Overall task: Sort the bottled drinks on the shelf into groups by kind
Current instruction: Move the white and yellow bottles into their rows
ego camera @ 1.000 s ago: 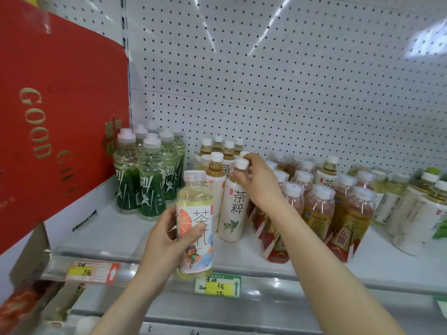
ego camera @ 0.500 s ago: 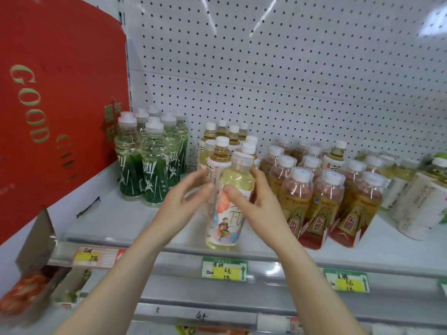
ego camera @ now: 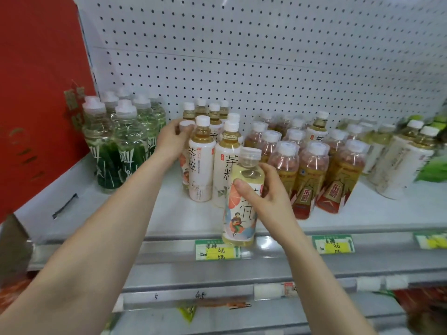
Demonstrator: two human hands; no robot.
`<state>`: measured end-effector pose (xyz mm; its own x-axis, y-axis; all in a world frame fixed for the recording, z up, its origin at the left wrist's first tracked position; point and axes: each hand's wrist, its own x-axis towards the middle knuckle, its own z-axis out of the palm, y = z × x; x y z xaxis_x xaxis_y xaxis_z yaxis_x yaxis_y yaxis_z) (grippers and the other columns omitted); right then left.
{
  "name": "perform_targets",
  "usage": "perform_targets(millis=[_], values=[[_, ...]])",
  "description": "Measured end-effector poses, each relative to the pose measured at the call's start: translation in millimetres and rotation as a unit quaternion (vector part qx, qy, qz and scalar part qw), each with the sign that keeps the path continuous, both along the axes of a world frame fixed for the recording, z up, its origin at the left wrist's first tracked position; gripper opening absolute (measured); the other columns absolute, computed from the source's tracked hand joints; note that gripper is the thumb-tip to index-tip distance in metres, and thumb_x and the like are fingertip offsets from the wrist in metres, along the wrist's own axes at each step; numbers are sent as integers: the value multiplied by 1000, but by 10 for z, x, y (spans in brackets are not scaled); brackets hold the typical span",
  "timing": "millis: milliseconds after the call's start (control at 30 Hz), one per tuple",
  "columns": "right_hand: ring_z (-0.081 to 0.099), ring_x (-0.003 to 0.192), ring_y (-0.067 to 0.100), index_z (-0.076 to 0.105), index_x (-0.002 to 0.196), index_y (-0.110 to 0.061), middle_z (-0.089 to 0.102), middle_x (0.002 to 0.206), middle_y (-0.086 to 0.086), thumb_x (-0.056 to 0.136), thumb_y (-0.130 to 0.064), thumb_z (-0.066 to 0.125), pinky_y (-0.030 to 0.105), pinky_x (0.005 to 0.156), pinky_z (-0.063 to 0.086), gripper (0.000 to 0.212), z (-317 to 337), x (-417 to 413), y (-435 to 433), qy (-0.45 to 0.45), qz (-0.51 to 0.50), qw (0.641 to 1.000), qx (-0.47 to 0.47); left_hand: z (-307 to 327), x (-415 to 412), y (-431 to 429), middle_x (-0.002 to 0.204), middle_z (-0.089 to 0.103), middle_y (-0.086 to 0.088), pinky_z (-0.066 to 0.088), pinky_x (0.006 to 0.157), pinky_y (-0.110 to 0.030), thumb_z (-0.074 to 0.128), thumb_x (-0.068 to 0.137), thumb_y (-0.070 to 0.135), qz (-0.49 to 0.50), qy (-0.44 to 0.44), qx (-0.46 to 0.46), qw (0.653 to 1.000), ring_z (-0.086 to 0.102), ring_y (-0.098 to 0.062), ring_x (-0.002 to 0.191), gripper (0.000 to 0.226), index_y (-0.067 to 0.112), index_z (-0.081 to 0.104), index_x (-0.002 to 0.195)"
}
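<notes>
My right hand (ego camera: 263, 192) grips a pale yellow tea bottle (ego camera: 239, 213) with a grapefruit picture label, held at the shelf's front edge. My left hand (ego camera: 173, 139) reaches further back and grips the top of another bottle (ego camera: 186, 126) with a similar orange label, standing left of the white-label tea bottles (ego camera: 202, 160). A green bottle group (ego camera: 121, 141) stands at the left, amber bottles with red-gold labels (ego camera: 312, 170) to the right, and white-wrapped bottles (ego camera: 401, 160) at the far right.
The white shelf (ego camera: 150, 213) has a pegboard back (ego camera: 242, 56) and a bare patch between the green and white-label groups. A red sign (ego camera: 36, 93) blocks the left side. Price tags (ego camera: 216, 249) line the front rail; lower shelves sit below.
The grapefruit bottle passed from my left hand to my right hand. My left hand then moved back and left onto a bottle beside the white-label group.
</notes>
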<state>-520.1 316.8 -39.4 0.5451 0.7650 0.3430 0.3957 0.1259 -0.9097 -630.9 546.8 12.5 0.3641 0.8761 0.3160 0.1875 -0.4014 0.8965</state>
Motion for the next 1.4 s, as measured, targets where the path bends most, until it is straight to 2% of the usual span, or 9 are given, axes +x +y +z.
perform_targets(millis=[167, 433, 567, 667, 833, 1000, 1167, 1300, 1400], values=[[68, 104, 3, 53, 128, -32, 69, 116, -14, 84, -40, 77, 44, 94, 57, 50, -27, -11, 40, 26, -3, 1000, 17, -151, -289, -175, 123, 60, 9, 47, 96, -34, 49, 100, 36, 68, -88, 57, 992, 56, -11, 112, 32, 25, 56, 129], [70, 105, 11, 52, 129, -29, 68, 119, -8, 86, -34, 76, 45, 90, 59, 49, -27, -71, 179, 65, 12, 997, 46, -290, -565, -579, 109, 66, 13, 50, 87, -21, 50, 100, 36, 1, -85, 49, 995, 63, 0, 100, 26, 21, 59, 120], [67, 111, 10, 51, 125, -42, 64, 126, -10, 83, -42, 76, 44, 93, 58, 49, -33, -99, 168, 57, 15, 997, 48, -361, -641, -724, 104, 66, 18, 49, 81, -16, 50, 98, 39, -36, -83, 28, 995, 62, 13, 90, 23, 25, 59, 115], [66, 112, 8, 51, 123, -44, 65, 124, -14, 76, -50, 74, 45, 95, 56, 52, -33, -112, 108, 58, 5, 997, 53, -554, -738, -820, 107, 58, 26, 44, 79, -15, 61, 92, 35, -43, -32, 26, 998, 55, 26, 88, 44, 27, 46, 133], [58, 122, 4, 46, 138, -37, 57, 133, -20, 82, -50, 74, 43, 103, 51, 64, -36, -62, -118, 38, -5, 998, 40, -726, -824, -863, 109, 60, 21, 49, 86, -27, 78, 79, 19, -10, -56, 2, 998, 59, 5, 98, 67, 22, 45, 137], [53, 129, 6, 45, 137, -44, 52, 139, -22, 74, -63, 72, 45, 107, 48, 71, 10, 162, -442, 42, -29, 998, 43, -448, -665, -1204, 96, 69, 14, 53, 71, -17, 71, 83, 12, -26, -155, -14, 987, 67, 7, 83, 34, 25, 58, 112], [62, 120, 12, 50, 134, -39, 62, 132, -14, 73, -59, 74, 46, 101, 52, 68, 88, 553, -854, 57, -40, 994, 84, -154, -264, -1813, 80, 72, 28, 50, 57, -6, 71, 66, 28, -104, -135, 8, 985, 67, 10, 73, 34, 31, 61, 98], [67, 109, 6, 54, 122, -46, 68, 120, -14, 81, -42, 76, 32, 90, 57, 47, 139, 1022, -1258, 61, -39, 992, 108, -127, 266, -2267, 91, 76, 19, 53, 63, -11, 90, 56, 33, -147, -143, -12, 979, 71, 2, 82, 52, 33, 64, 101], [66, 108, 0, 52, 119, -48, 66, 120, -17, 81, -43, 76, 23, 86, 56, 45, 136, 1481, -1639, 61, -39, 992, 104, -152, 777, -2621, 94, 77, 12, 54, 62, -15, 83, 55, 43, -157, -154, -30, 975, 73, -4, 84, 52, 30, 65, 101]])
